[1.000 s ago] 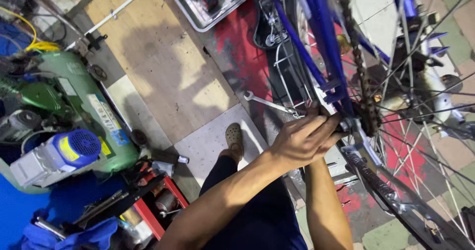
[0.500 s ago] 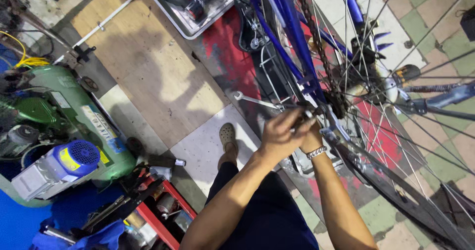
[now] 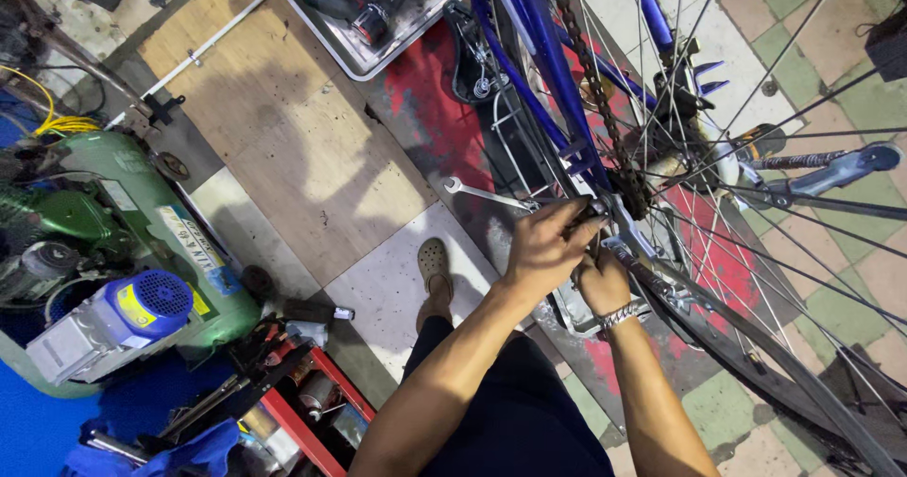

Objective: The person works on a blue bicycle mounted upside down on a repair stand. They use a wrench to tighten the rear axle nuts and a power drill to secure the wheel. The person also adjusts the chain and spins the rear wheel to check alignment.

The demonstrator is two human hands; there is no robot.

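While the left hand [image 3: 543, 250] grips a slim steel wrench [image 3: 482, 194], the right hand [image 3: 603, 283] clasps the spoked wheel's hub [image 3: 628, 194].

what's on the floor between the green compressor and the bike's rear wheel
In the head view, a plywood sheet, pale tile, and the person's sandalled foot lie between compressor and wheel.

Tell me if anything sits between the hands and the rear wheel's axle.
Nothing visible does. The left hand is closed around the wrench at the rear axle, and the right hand grips just beneath it, beside the chain and spokes.
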